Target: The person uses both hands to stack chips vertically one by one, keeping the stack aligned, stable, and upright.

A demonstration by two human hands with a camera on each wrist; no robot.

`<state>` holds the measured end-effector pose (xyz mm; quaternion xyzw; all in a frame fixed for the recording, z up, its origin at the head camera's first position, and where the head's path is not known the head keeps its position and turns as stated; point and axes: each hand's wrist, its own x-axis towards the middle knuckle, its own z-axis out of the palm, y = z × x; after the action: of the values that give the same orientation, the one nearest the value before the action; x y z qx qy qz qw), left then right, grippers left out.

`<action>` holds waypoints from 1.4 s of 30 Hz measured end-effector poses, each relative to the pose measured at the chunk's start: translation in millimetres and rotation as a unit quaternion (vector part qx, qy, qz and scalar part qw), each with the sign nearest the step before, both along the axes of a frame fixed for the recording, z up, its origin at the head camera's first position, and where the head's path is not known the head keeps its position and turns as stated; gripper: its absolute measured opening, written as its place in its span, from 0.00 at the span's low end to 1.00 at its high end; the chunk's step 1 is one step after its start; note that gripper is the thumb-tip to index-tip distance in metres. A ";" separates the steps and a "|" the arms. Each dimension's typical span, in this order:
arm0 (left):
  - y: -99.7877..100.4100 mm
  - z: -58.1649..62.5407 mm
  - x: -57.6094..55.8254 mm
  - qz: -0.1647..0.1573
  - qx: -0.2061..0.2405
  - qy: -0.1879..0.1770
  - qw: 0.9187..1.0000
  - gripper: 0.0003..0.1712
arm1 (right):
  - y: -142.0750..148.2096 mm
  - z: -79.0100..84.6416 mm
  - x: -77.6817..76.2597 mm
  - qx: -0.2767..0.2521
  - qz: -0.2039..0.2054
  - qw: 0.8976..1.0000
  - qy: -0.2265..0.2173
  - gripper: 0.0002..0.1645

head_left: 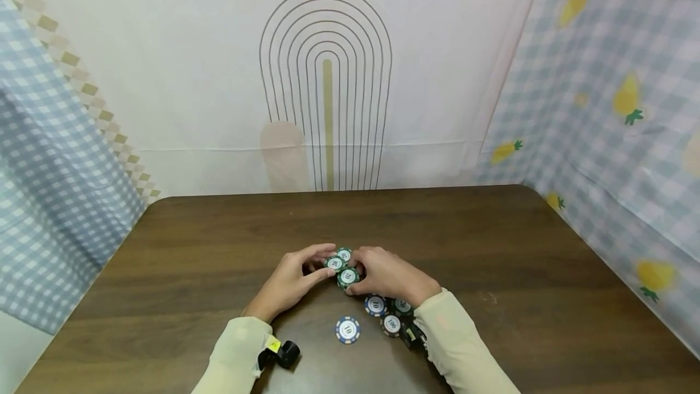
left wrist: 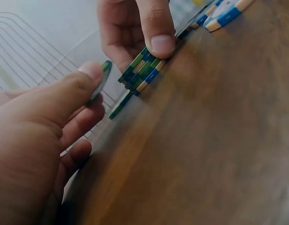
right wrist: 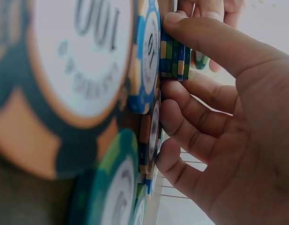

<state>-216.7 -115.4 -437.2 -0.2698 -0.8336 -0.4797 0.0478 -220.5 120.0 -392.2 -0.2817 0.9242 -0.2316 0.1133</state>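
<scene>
A person's two bare hands meet over a dark wood-grain bench [head_left: 492, 248], poker chips between them. The left hand [head_left: 295, 278] is partly closed, its thumb and fingers pinching a single green chip [head_left: 335, 263] raised on edge in the left wrist view, while the other fingers curl loosely below. The right hand [head_left: 385, 272] grips a short stack of chips [head_left: 348, 276] between thumb and index finger — green-edged discs above a blue-and-cream one, their rims slightly out of line — as its remaining fingers spread in a loose curve. The stack is low at the bench, near its middle; whether it rests fully on the wood cannot be told. Another green chip [head_left: 344, 254] lies flat just beyond, next to the stack.

Nearer the person, a blue chip marked 10 [head_left: 347, 330] lies alone between the forearms. Beside the right wrist is a loose cluster: a second blue chip [head_left: 375, 305], a green-and-white chip [head_left: 403, 306] and a black-and-orange chip marked 100 [head_left: 391, 324]. Pale yellow sleeves [head_left: 470, 345] cover both arms, a small black camera [head_left: 287, 354] showing at the left wrist. Behind hangs a white cloth [head_left: 208, 78] printed with nested arches — blue gingham [head_left: 569, 138] with yellow pineapples to the right.
</scene>
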 end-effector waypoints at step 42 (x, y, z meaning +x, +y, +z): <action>9.2 -0.9 4.5 -0.047 -0.056 0.026 0.997 0.32 | 0.0 -1.8 -1.1 -0.012 0.003 1.000 0.003 0.20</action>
<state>-212.3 -106.2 -438.2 -0.3230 -0.8439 -0.4272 0.0318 -221.6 119.9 -393.9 -0.2867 0.9207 -0.2419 0.1079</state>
